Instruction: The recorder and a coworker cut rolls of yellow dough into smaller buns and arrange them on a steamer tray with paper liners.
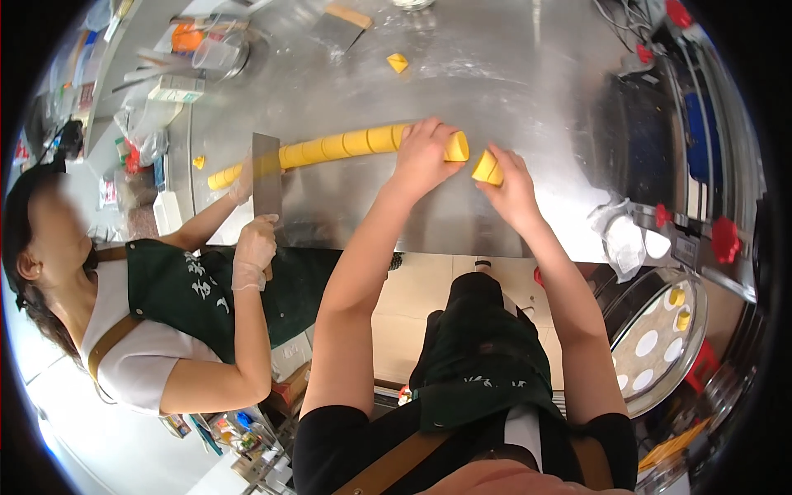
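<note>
Nearest cam: wearer's dk green apron (487, 346), bottom ctr. Biggest after that: s/steel table (478, 91) w/ whitish smears. Co-worker (206, 297) at L, same-colour apron. Lower R: rnd tray (660, 332) w/ white discs (646, 343) & 2 short yellow pcs (683, 320). Yellow log (342, 145) lies on table in front of wearer, running approx L to R, lines dividing most of it into short segs. Wide metal blade (266, 177) stands across log's L part, co-worker's gloved hand (257, 239) at its lower end; can't tell if edge is in the log. Flat scraper w/ wood handle (337, 35) up top, well apart.

Wearer's L hand (426, 155): closed round log's R end, end face showing. R hand (510, 183): thumb & fingers pinching cut pc (487, 167), just beside log end, not touching. Smallest: yellow bit (398, 63) nr scraper, tinier crumb (198, 162) far L.
</note>
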Motion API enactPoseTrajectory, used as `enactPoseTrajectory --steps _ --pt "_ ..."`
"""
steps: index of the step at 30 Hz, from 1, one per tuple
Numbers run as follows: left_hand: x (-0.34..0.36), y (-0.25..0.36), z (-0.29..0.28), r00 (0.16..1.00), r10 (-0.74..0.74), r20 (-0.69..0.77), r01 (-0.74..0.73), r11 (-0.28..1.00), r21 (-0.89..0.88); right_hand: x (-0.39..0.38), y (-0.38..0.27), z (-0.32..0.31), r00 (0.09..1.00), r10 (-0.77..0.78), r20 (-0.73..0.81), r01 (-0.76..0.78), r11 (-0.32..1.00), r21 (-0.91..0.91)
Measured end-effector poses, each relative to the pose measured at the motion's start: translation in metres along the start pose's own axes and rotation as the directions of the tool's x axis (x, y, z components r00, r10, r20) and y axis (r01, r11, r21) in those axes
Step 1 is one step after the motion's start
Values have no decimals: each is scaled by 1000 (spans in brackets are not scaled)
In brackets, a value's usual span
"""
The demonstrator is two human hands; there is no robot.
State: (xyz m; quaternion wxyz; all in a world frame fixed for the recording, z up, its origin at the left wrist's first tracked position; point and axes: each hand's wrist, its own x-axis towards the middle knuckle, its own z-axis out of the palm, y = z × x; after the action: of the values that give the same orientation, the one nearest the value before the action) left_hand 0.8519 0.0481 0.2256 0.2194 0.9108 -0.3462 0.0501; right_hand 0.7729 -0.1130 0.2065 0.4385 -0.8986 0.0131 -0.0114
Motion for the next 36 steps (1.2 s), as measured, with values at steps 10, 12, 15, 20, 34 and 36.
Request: enactPoseTrajectory --steps 10,12,15,20,34,36 --pt "-81 133 16 933 -143 329 297 822 -486 -213 49 -100 743 582 329 -527 206 825" --pt "-100 170 29 885 -117 450 360 785 -504 -261 56 -135 717 658 230 -461 199 865" --pt "-116 229 47 846 6 533 352 745 -566 -326 75 -179 639 765 78 -350 199 915" --pt "-133 325 81 794 121 596 311 762 -568 -437 171 -237 401 838 -371 -250 490 835" --pt "-190 516 104 752 50 657 391 768 -507 -507 362 -344 296 468 -832 -739 665 111" --pt "-191 524 104 753 36 657 390 780 -490 -505 364 -346 315 461 -830 -742 665 88"
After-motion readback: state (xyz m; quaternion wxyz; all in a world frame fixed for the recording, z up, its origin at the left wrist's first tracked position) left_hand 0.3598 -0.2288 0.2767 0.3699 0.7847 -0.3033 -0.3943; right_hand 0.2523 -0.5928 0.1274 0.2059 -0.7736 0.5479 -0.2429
